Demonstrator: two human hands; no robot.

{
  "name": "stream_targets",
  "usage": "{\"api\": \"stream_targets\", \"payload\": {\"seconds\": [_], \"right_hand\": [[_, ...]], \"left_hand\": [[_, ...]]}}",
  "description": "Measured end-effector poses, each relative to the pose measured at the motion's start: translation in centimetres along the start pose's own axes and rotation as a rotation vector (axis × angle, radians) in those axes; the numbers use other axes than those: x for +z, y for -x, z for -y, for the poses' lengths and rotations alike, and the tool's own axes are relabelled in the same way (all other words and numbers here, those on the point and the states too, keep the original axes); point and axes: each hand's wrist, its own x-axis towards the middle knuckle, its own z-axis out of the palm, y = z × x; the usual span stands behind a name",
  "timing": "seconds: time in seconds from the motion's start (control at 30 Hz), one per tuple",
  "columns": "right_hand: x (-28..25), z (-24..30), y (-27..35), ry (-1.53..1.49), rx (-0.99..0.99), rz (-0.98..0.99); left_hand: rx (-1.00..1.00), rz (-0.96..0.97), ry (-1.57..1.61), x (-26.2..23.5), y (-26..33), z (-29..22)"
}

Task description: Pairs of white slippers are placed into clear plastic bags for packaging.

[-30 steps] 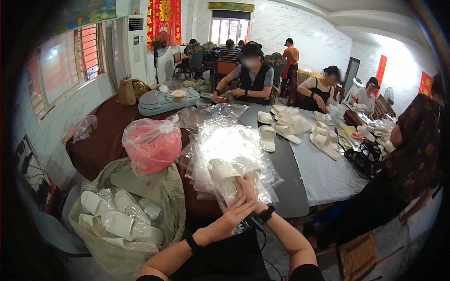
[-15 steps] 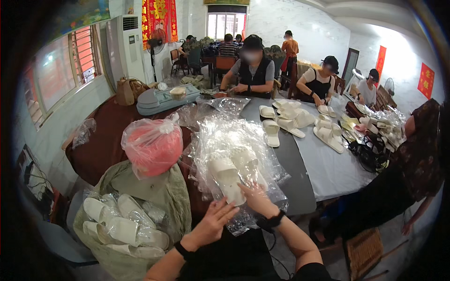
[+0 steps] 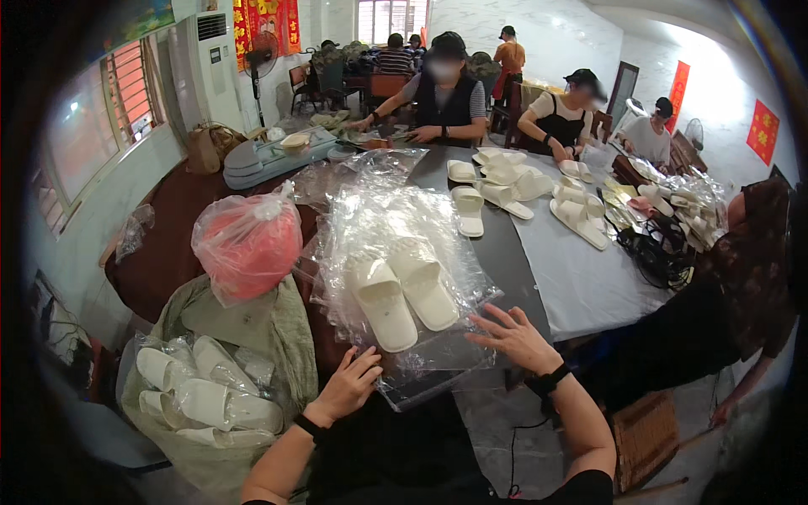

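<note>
A pair of white open-toe slippers, the left slipper (image 3: 384,307) and the right slipper (image 3: 427,290), lies side by side at the near end of a stack of clear plastic bags (image 3: 370,210). I cannot tell whether the slippers are inside the top bag or on it. My left hand (image 3: 349,385) touches the near left edge of the plastic, fingers stretched out. At the near right edge, my right hand (image 3: 518,340) is spread open, its fingertips at the film. Neither hand grips a slipper.
A sack (image 3: 290,337) of bagged slippers stands left, below a knotted bag of pink stuff (image 3: 248,244). More white slippers (image 3: 513,181) lie on the table's far right. Co-workers sit across; a person in dark clothes (image 3: 724,286) is close on the right, beside a wicker stool (image 3: 644,438).
Both hands have let go of the slippers and moved apart to the plastic's near edges. The two slippers now lie evenly side by side. The whole view has shifted slightly.
</note>
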Motion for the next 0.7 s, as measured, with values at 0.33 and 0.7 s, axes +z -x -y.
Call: {"api": "stream_targets", "payload": {"seconds": [0.33, 0.7], "right_hand": [[7.6, -0.5, -1.5, -1.247, 0.724, 0.017], [1.2, 11.3, -7.7, -0.446, 0.127, -0.198]], "left_hand": [[-0.477, -0.380, 0.702, 1.0, 0.4, -0.2], [-0.711, -0.451, 0.961, -1.3, -3.3, -2.3]]}}
